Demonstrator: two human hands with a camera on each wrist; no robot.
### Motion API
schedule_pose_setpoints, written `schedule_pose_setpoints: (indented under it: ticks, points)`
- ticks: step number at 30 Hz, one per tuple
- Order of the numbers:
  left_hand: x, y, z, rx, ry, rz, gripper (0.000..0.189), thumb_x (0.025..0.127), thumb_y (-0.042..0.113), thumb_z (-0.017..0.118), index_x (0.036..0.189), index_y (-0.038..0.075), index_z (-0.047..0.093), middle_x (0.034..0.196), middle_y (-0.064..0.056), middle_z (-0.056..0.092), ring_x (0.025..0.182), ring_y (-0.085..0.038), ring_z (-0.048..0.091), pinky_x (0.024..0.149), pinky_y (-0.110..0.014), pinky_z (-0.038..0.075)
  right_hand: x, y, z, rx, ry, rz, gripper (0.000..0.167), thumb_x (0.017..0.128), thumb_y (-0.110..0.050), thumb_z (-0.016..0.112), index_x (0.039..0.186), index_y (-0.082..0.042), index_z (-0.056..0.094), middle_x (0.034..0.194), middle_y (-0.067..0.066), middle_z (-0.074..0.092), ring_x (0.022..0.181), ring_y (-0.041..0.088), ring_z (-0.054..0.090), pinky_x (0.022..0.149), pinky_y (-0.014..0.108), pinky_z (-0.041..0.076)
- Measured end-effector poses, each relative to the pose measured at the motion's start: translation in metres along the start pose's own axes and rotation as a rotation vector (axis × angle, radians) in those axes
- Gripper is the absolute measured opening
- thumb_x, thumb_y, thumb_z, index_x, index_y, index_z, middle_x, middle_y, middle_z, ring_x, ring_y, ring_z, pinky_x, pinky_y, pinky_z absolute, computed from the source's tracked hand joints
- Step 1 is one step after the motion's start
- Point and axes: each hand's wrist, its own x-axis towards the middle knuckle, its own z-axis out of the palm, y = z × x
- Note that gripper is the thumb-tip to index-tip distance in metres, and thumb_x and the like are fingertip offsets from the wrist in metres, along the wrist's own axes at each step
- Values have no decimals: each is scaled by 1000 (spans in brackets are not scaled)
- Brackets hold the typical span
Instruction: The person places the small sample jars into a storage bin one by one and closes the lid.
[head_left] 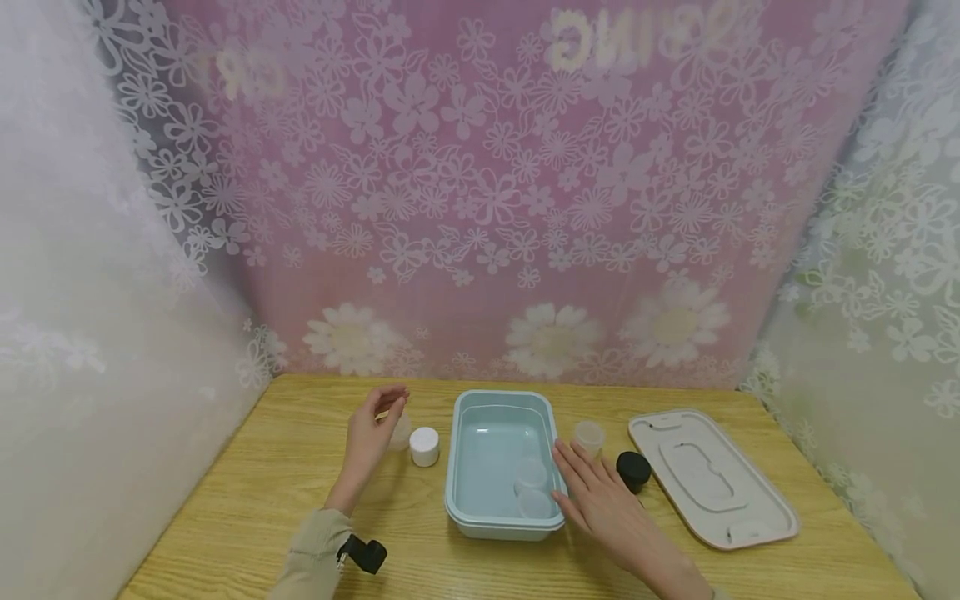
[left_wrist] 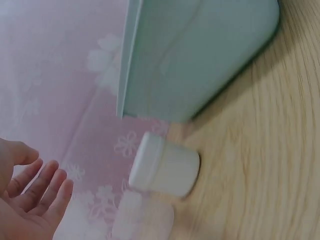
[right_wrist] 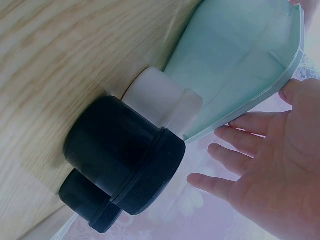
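A light blue rectangular box stands uncovered on the table, with two translucent round pieces inside near its front right corner. My right hand lies at the box's right side, fingers extended, thumb and fingertips at the rim. Near those fingers stand a translucent jar and a black ribbed-lid jar, with a smaller black jar behind. Left of the box, my left hand hovers with loosely bent fingers and nothing in them. Beside it are a translucent jar and a white lidded jar.
A pale lid with a moulded groove lies flat at the right of the wooden table. Flowered pink curtain hangs behind, and pale curtains close both sides. A black device is strapped to my left wrist.
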Motion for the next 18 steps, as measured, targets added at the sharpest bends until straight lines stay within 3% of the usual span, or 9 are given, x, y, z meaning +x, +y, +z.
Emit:
schedule_pose_setpoints:
  ticks: [4, 11, 18]
  points:
    - [1, -10, -10, 84, 5, -26, 31, 98, 9, 68, 128, 2, 63, 127, -17, 66, 120, -34, 62, 98, -47, 54, 0, 0, -1, -1, -1, -4, 60, 103, -33, 59, 153, -2, 44, 159, 12, 41, 145, 35, 39, 108, 65, 39]
    - [1, -25, -18, 217, -78, -81, 45, 91, 1, 73, 133, -5, 57, 135, -23, 60, 126, -42, 56, 102, -54, 50, 0, 0, -1, -7, 0, -3, 60, 103, -32, 60, 153, -2, 44, 158, 12, 42, 145, 35, 39, 108, 65, 39]
    - [1, -37, -21, 208, -142, -133, 50, 90, 2, 75, 136, -6, 56, 137, -24, 58, 127, -43, 54, 104, -53, 49, 0, 0, -1, -12, -10, -2, 61, 103, -33, 59, 153, -2, 43, 159, 12, 41, 145, 35, 39, 109, 65, 39]
